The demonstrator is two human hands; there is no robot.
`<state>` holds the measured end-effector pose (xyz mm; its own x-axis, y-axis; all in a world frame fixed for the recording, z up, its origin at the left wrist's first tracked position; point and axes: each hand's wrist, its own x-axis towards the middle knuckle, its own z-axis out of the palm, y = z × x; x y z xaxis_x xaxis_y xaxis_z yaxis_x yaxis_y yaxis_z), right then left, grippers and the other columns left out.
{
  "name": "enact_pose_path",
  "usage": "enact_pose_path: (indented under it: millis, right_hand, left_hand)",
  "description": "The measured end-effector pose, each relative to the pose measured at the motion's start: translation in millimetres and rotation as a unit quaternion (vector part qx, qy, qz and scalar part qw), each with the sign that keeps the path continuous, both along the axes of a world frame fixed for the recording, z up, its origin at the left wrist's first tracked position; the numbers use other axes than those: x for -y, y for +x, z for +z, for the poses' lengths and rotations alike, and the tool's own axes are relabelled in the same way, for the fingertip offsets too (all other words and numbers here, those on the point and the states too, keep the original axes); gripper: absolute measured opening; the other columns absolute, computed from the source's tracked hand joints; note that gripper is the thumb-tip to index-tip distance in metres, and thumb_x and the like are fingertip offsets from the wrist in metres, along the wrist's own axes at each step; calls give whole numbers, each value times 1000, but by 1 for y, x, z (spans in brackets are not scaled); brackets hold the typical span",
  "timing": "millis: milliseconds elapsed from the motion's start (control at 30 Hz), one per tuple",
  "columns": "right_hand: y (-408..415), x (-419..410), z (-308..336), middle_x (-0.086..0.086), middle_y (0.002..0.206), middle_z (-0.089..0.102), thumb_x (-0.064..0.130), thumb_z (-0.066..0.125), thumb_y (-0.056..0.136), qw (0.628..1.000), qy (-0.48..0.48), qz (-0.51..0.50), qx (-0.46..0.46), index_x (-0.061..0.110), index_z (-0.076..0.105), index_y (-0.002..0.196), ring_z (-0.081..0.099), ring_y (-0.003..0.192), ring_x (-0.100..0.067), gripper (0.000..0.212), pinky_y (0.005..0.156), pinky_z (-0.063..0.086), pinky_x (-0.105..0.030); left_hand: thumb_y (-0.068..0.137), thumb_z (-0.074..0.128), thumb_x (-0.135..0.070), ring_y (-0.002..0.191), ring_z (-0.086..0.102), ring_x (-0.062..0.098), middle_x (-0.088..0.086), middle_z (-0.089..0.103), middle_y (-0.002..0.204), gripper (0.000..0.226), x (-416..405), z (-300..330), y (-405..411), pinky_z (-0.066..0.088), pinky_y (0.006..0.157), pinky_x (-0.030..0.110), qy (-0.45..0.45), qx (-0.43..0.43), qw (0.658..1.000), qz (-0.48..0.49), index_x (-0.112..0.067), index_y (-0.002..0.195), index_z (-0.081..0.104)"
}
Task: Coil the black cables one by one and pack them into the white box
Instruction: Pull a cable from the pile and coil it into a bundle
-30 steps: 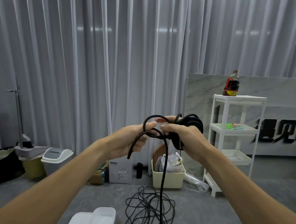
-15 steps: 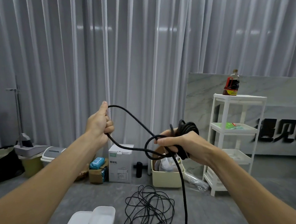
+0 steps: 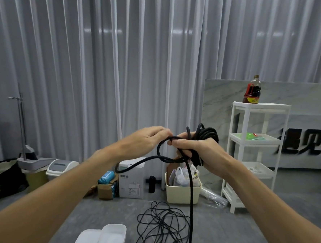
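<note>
My right hand (image 3: 195,149) grips a bundle of thick black cable (image 3: 208,134) coiled into several loops at chest height. My left hand (image 3: 145,141) has its fingers against the right hand, laying a fresh loop of the same cable onto the bundle. One end of the cable sticks out to the lower left and a long strand (image 3: 191,207) hangs down out of the frame. A loose tangle of thin black cable (image 3: 160,226) lies on the grey surface below. The white box (image 3: 109,236) stands at the bottom edge, left of the tangle.
Beyond the surface stand a white three-tier rack (image 3: 255,157) with a dark bottle (image 3: 252,92) on top, a cream bin (image 3: 182,193) of bags, a white carton (image 3: 131,179), a small cardboard box (image 3: 105,190) and a lidded bin (image 3: 61,168). Grey curtains hang behind.
My left hand, which had pulled a length of cable out to the left, has come back to the right hand and added another loop to the bundle.
</note>
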<state>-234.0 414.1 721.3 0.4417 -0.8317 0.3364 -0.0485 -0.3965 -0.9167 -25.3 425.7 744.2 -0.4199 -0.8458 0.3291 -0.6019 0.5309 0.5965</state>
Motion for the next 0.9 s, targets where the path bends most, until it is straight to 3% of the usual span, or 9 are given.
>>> enact_pose_path:
  millis: [100, 167, 233, 367, 600, 700, 767, 833, 900]
  right_hand:
    - [-2, -3, 2, -6, 63, 46, 45, 83, 72, 1000, -6, 0, 1, 4, 72, 93, 42, 76, -32, 47, 80, 41, -61]
    - [-9, -3, 2, -7, 64, 47, 40, 83, 74, 1000, 3, -9, -11, 3, 71, 90, 45, 76, -31, 41, 88, 45, -65]
    - [-18, -4, 1, -5, 62, 49, 35, 81, 76, 999, 5, -18, -47, 5, 73, 88, 48, 73, -27, 34, 80, 44, -49]
    - [-34, -5, -1, -4, 56, 46, 19, 80, 81, 998, 30, -18, -47, 1, 73, 90, 55, 58, -16, 21, 68, 40, -32]
    - [-15, -4, -2, -3, 59, 44, 31, 85, 68, 998, 57, -5, 14, 8, 79, 99, 47, 64, -16, 39, 83, 33, -43]
    - [-1, -12, 1, -4, 60, 36, 32, 79, 78, 997, 73, 27, 22, 20, 80, 78, 33, 65, -20, 12, 87, 31, -43]
    - [2, -13, 2, -3, 61, 33, 29, 69, 89, 996, 80, 39, -11, 28, 75, 62, 19, 71, -29, 28, 91, 29, -44]
    - [6, -14, 2, 0, 58, 35, 34, 72, 86, 994, 95, 46, -23, 22, 79, 74, 19, 72, -30, 19, 89, 30, -47]
    - [8, -10, -1, 1, 55, 38, 41, 80, 77, 993, 87, 43, -62, 2, 77, 96, 28, 66, -25, 43, 84, 36, -52]
  left_hand:
    - [93, 43, -63, 75, 54, 19, 8, 57, 79, 60, 3, 0, 2, 47, 76, 37, -33, -32, 999, 11, -7, 90, 65]
    - [87, 53, -60, 58, 39, 15, 4, 40, 63, 54, 3, 3, 12, 40, 62, 32, -46, -87, 995, 21, -9, 72, 53]
    - [85, 57, -56, 50, 32, 10, -3, 33, 57, 46, 10, 8, 27, 39, 58, 25, -61, -191, 978, 65, -13, 71, 48]
    - [95, 61, -46, 43, 21, 10, -10, 22, 49, 42, 28, 12, 65, 26, 41, 19, -60, -397, 893, 201, -21, 68, 41]
    - [100, 53, -45, 47, 22, 11, -3, 22, 59, 42, 36, -3, 63, 31, 36, 17, -24, -370, 904, 215, -23, 69, 34]
    - [100, 51, -47, 42, 32, 9, -4, 28, 53, 46, 36, -5, 53, 43, 47, 25, -41, -330, 906, 262, -19, 67, 35]
    - [100, 50, -48, 37, 39, 8, -6, 33, 48, 48, 36, -6, 50, 49, 61, 35, -54, -307, 901, 302, -17, 66, 38]
    - [101, 49, -47, 41, 43, 13, -2, 38, 52, 47, 34, -6, 45, 50, 67, 39, -73, -306, 891, 328, -15, 68, 41]
    - [101, 49, -47, 39, 44, 11, 0, 40, 57, 46, 34, -4, 40, 50, 67, 39, -91, -330, 876, 340, -14, 69, 42]
